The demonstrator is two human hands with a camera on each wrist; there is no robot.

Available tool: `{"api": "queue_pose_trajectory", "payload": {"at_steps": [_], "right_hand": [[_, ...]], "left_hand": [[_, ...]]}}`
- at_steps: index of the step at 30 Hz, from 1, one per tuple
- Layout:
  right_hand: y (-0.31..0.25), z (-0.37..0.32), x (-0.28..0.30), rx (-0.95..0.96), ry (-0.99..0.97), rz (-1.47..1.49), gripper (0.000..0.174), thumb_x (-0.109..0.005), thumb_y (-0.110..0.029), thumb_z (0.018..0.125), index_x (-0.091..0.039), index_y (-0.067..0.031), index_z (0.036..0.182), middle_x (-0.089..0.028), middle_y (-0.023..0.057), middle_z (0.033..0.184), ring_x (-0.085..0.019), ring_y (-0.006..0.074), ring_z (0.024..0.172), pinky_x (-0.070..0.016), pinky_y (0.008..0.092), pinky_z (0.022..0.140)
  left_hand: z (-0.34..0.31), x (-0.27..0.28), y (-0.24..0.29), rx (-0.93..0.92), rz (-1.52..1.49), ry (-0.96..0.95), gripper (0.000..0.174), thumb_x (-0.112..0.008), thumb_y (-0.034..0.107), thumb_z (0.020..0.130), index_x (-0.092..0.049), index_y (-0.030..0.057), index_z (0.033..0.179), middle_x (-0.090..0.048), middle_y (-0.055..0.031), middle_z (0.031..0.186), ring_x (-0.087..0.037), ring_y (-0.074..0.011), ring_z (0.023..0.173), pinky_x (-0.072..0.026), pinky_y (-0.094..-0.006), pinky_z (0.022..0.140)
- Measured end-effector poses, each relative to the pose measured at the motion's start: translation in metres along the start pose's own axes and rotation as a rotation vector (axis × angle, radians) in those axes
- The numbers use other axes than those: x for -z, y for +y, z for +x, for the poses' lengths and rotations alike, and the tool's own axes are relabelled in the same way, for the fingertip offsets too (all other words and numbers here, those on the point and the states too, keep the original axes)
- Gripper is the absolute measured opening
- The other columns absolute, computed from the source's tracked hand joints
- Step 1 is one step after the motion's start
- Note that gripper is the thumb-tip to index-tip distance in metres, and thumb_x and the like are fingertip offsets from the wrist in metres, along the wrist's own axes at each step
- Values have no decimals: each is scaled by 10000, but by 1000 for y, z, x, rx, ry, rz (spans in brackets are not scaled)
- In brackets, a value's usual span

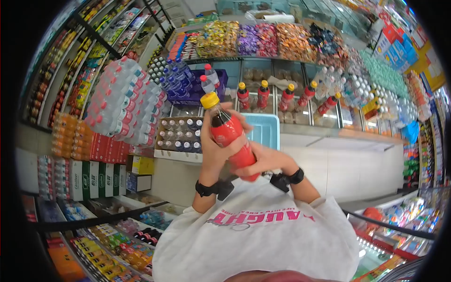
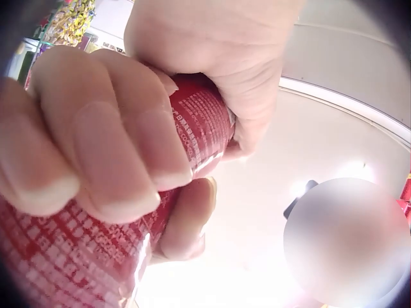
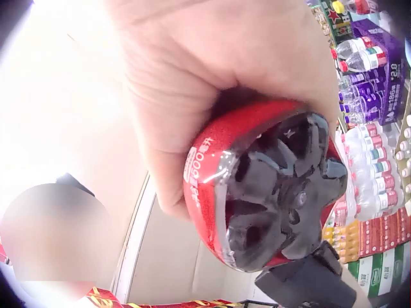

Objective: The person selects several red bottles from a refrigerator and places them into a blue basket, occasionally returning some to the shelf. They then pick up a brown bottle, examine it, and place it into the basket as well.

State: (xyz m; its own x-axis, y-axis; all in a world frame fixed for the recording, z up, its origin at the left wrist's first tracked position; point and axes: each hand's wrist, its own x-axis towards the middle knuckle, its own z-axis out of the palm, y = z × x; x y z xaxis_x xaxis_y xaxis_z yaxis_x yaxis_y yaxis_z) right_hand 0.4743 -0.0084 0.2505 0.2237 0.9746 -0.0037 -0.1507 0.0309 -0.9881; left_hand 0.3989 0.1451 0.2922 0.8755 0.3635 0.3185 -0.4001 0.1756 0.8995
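Note:
Both hands hold a cola bottle [image 1: 227,133] with a yellow cap, dark liquid and a red label, tilted in front of the white shirt. My left hand [image 1: 213,154] grips its upper part at the left, below the cap. Lower down, the right hand [image 1: 270,160] wraps the label near the base. Curled fingers [image 2: 103,147] lie across the printed label in the left wrist view. The right wrist view looks onto the bottle's dark lobed base [image 3: 289,199], with the right hand [image 3: 218,58] around its side.
Several yellow-capped red bottles [image 1: 262,97] stand along the glass counter. Nearer sits a light-blue basket [image 1: 277,129], beside a carton of bottles [image 1: 178,154]. A purple crate [image 1: 223,82] holds more bottles. Wrapped water packs [image 1: 120,103] are stacked at the left.

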Motion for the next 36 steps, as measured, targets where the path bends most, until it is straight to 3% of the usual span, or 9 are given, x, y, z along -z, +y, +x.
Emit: {"api": "queue_pose_trajectory", "payload": {"at_steps": [6, 12, 16, 20, 21, 25, 28, 32, 36], "right_hand": [[8, -31, 56, 152, 390, -186, 574, -782, -292, 930, -541, 29, 1341, -714, 114, 1119, -675, 186, 1130, -542, 363, 960], [-6, -51, 77, 296, 541, -149, 432, -746, -193, 951, -608, -4, 1314, -642, 6, 1011, -581, 97, 871, -501, 270, 824], [-2, -61, 88, 297, 540, -174, 286, -755, -195, 939, -700, -21, 1159, -578, -35, 878, -429, 31, 735, -337, 233, 624], [-13, -77, 88, 380, 757, -168, 236, -774, -195, 921, -724, -20, 1072, -584, -31, 856, -414, 17, 699, -288, 233, 569], [-16, -79, 88, 401, 827, -150, 236, -778, -194, 917, -723, -19, 1065, -589, -26, 863, -421, 19, 696, -301, 230, 567], [-11, -92, 109, 342, 930, -314, 254, -797, -207, 906, -711, -4, 1033, -593, -7, 946, -515, 44, 763, -407, 237, 627], [-10, -108, 117, 479, 916, -640, 264, -797, -229, 912, -710, -21, 1048, -605, 8, 947, -577, 89, 847, -455, 267, 700], [-12, -133, 122, 178, 511, 53, 289, -764, -290, 942, -709, -25, 1044, -669, 17, 886, -624, 104, 855, -515, 284, 804], [16, -153, 153, 72, 664, -55, 250, -720, -262, 979, -669, -29, 1054, -678, 24, 862, -635, 97, 829, -517, 278, 747]], "left_hand": [[7, -12, -20, 146, 172, 82, 932, -776, -62, 796, -289, 24, 1587, -619, -138, 1244, -689, -233, 1079, -601, -376, 881], [7, -53, -50, 32, 533, -218, 1245, -793, -56, 719, 26, 57, 1650, -338, -187, 1612, -523, -312, 1353, -516, -393, 1050], [5, -77, -68, 129, 504, -341, 1258, -788, -53, 710, 32, 73, 1655, -266, -187, 1656, -470, -324, 1402, -496, -400, 1077], [13, -101, -67, 285, 462, -395, 1237, -818, 0, 733, -2, 72, 1660, -401, -189, 1536, -541, -298, 1326, -501, -385, 1059], [11, -110, -70, 239, 524, -360, 1124, -870, 87, 724, -191, 31, 1619, -610, -182, 1324, -641, -277, 1177, -503, -364, 1025], [11, -105, -114, 406, 594, -397, 737, -888, 153, 712, -533, -19, 1334, -699, -118, 1119, -681, -212, 1027, -538, -357, 917], [26, -91, -118, 621, 580, -650, 721, -872, 155, 708, -543, -26, 1323, -691, -114, 1121, -679, -207, 1028, -538, -341, 912], [29, -115, -113, 705, 618, -870, 727, -854, 189, 728, -536, -78, 1324, -680, -150, 1151, -678, -216, 1027, -541, -327, 901], [11, -107, -147, 536, 785, -772, 808, -825, 348, 838, -497, -88, 1435, -660, -251, 1296, -646, -319, 1227, -481, -383, 1046]]}}
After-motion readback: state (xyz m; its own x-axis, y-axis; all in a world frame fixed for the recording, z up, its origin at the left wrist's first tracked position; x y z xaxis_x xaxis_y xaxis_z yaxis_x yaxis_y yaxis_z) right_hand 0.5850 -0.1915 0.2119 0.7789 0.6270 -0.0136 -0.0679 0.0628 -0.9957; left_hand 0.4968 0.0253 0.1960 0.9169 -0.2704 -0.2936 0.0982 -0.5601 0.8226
